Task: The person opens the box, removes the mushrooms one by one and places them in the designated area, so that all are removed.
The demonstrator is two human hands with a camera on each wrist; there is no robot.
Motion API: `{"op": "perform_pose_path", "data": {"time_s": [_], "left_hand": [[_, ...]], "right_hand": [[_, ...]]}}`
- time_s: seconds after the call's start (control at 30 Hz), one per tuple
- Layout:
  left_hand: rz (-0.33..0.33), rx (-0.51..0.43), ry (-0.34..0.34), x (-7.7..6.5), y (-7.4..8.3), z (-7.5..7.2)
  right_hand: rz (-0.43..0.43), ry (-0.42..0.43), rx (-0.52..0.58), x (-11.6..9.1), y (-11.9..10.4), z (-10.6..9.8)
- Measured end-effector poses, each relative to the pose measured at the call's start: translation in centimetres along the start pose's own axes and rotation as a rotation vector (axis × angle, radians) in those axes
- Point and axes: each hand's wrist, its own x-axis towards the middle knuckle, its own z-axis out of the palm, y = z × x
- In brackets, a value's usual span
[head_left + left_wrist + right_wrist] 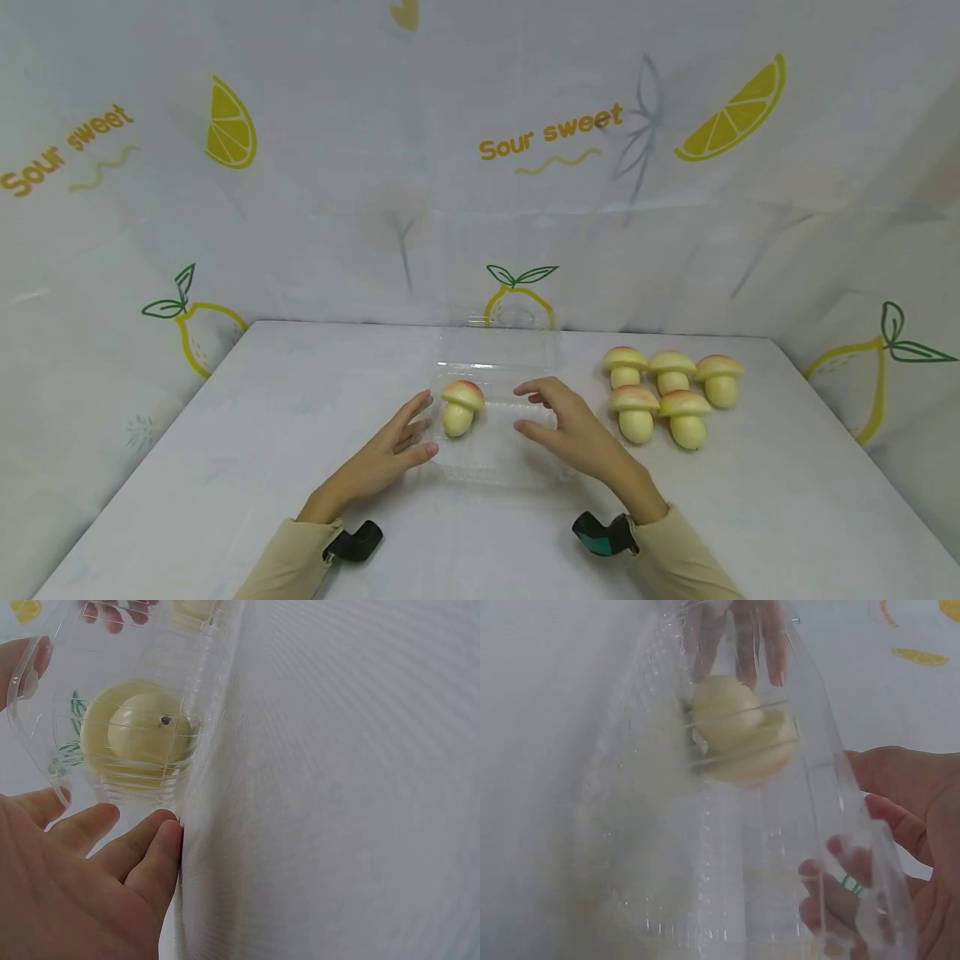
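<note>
A clear plastic clamshell box (502,454) lies opened on the table, its lid (495,348) folded back toward the wall. Inside its left part sits one mushroom-shaped piece (460,408), with a pale yellow stem and a reddish-yellow cap. My left hand (386,454) is at the box's left side, its fingers extended close against the clear wall (135,769). At the right side is my right hand (577,429), fingers loosely bent and thumb apart, holding nothing. Some of its fingers (836,896) show through the plastic in the right wrist view.
Several more mushroom-shaped pieces (636,412) stand grouped in two rows to the right of the box. The white table (225,467) meets a wall covering (337,250) printed with lemons at the back and sides.
</note>
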Motion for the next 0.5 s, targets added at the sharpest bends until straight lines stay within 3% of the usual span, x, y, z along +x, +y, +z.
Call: {"op": "perform_pose_path", "data": {"time_s": [0.5], "left_hand": [[-0.003,0.003,0.005,0.0,-0.2,0.0]], "right_hand": [[0.018,-0.083,0.066,1.9,-0.5,2.3]]}}
